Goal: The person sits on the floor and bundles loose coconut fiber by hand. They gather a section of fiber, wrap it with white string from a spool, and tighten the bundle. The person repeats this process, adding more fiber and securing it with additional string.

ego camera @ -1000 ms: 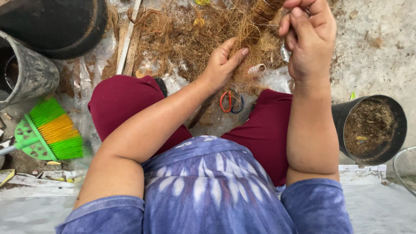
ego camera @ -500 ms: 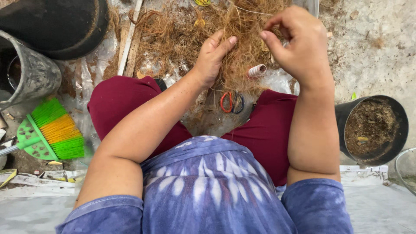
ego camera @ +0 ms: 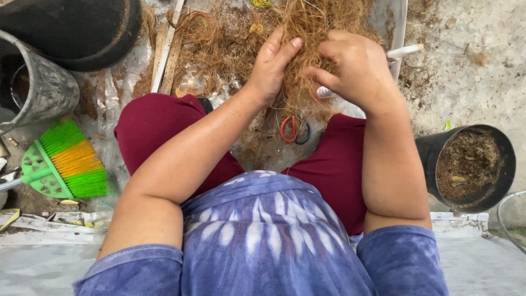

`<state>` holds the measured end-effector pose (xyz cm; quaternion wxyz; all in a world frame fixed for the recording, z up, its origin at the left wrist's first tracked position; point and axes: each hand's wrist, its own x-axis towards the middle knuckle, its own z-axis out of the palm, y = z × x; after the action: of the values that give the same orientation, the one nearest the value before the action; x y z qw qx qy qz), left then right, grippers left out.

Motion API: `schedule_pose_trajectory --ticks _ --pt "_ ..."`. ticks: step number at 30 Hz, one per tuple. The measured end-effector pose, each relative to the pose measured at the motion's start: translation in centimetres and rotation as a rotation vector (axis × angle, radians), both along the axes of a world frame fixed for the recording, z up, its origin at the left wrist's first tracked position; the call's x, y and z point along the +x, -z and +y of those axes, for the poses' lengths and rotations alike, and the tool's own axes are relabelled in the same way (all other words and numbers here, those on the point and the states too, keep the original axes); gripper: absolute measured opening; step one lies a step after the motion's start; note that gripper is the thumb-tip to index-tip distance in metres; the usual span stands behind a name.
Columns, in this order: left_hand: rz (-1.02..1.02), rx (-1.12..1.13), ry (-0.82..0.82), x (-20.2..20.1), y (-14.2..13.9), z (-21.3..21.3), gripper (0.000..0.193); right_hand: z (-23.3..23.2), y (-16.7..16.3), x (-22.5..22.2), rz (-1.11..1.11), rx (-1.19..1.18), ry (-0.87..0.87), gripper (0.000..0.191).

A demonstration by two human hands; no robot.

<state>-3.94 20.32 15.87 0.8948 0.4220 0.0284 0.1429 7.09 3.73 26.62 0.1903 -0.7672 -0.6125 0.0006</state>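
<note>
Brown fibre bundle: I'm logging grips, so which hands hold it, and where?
Both hands hold the brown fibre bundle: the left hand on its left side, the right hand pinching strands on its right side, near the lower end.

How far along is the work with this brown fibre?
Done: the black pot on the right holds a soil-like mix. In hand: left hand and right hand grip a clump of brown fibre. Left: much loose fibre lies beyond the knees.

Dry, wiry brown coconut fibre [ego camera: 307, 33] lies rough and matt beside a glossy plastic brush [ego camera: 68, 161] with green and orange bristles, dull black plastic pots [ego camera: 471, 164] and crinkled clear plastic sheeting [ego camera: 118, 93].
</note>
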Motion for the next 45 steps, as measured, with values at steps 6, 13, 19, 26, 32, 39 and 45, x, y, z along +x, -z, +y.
schedule_pose_trajectory --ticks 6,13,19,26,32,39,45 --pt "-0.067 0.192 0.008 0.0 1.8 -0.5 0.082 1.3 2.9 -0.1 0.137 0.133 0.13 0.031" --pt "0.091 0.581 -0.015 0.2 2.3 -0.9 0.102 1.8 2.7 0.1 0.283 0.088 0.325 0.036" --pt "0.031 0.23 -0.03 0.8 0.7 0.4 0.056 0.0 -0.8 1.7 0.325 0.004 0.102 0.025" --pt "0.054 -0.014 0.095 0.7 -1.0 2.3 0.045 0.3 -1.8 0.0 -0.194 -0.002 0.017 0.027" --pt "0.047 -0.17 0.07 0.7 -1.9 3.6 0.04 2.0 -2.2 -1.9 -0.209 -0.06 -0.034 0.048" --pt "0.004 -0.04 -0.055 0.9 -0.7 3.0 0.043 2.4 -0.8 -1.8 -0.17 0.004 -0.106 0.028" --pt "0.03 0.175 -0.154 1.0 0.8 2.2 0.048 2.1 0.3 -1.0 -0.024 -0.014 -0.105 0.026"
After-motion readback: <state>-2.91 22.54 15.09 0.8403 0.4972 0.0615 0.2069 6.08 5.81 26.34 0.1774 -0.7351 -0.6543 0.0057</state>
